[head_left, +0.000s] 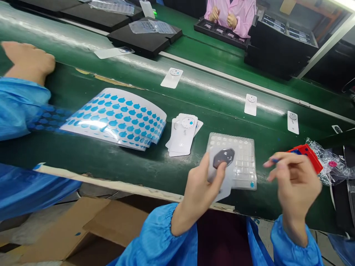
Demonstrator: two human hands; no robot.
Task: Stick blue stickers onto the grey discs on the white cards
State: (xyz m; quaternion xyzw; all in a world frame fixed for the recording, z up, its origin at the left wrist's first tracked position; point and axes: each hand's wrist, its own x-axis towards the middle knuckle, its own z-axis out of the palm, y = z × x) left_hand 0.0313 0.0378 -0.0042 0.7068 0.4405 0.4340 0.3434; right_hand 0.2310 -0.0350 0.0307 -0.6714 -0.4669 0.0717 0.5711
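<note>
Card (225, 186) sits clamped inside the left grip (200, 186), thumb (219, 179) overlapping its dark patch (225, 156).

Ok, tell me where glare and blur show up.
Head view: glare whitens part of the glossy white sheets with blue roundish shapes; head view: pale light streaks the long shiny green belt; head view: the bare right hand looks slightly blurred.

Beyond the clear tray (245, 160), a strip of surface (219, 126) is leaving passage. Left of the tray, a narrow gap is opening before the card stack (182, 138). Over the tray's left part, the left hand (201, 188) and held card (227, 180) are blocking access; rightward, the right hand (299, 183) and red box (314, 159) are obstructing.
</note>
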